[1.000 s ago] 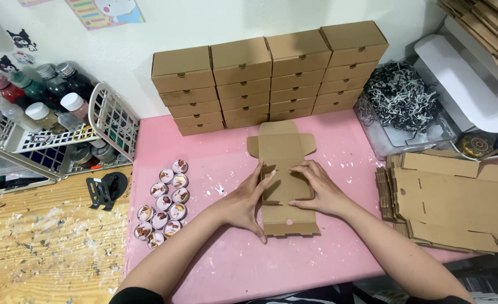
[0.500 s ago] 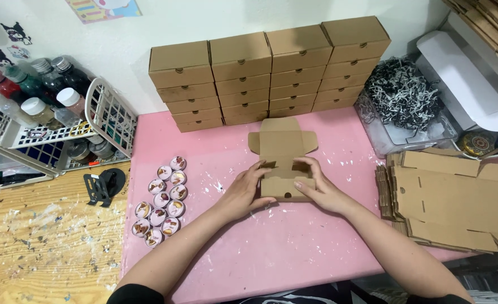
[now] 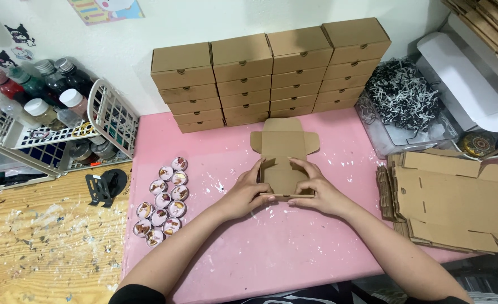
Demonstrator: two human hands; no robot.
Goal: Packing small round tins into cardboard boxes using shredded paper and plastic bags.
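Head view: the left hand [image 3: 242, 195] and right hand [image 3: 318, 190] clamp a half-folded cardboard box [image 3: 283, 160] from either side on the pink mat [image 3: 294, 247], its lid flap open toward 12 o'clock. Stacked finished boxes [image 3: 271, 76] stand at 12 o'clock, small round tins [image 3: 162, 202] lie at 9 o'clock, and a flat cardboard pile [image 3: 454, 202] at 3 o'clock.

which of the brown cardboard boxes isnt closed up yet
The half-folded brown cardboard box on the pink mat, held between the left hand and right hand. Its lid flap lies open and flat, while the stacked brown boxes by the wall are all closed.
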